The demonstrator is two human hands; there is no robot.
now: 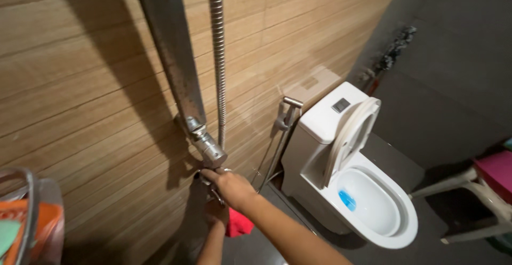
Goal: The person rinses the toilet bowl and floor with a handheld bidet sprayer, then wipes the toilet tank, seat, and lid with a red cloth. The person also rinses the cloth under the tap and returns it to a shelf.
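A chrome shower column (pixel 176 57) runs down the wood-look tiled wall to a chrome valve (pixel 209 150). My right hand (pixel 230 187) reaches up from the lower right, its fingers closed around the valve's lower knob (pixel 205 173). Just below it, in shadow, my left hand (pixel 216 212) rests against the wall and appears to hold a red cloth (pixel 241 224). A ribbed metal hose (pixel 217 46) hangs beside the column.
A white toilet (pixel 320 137) stands to the right, seat raised, with a blue block (pixel 346 200) in the bowl. A bidet sprayer (pixel 288 114) hangs on the wall beside it. A white stool with a pink top (pixel 496 171) stands far right, and a wire basket (pixel 24 217) with orange items lower left.
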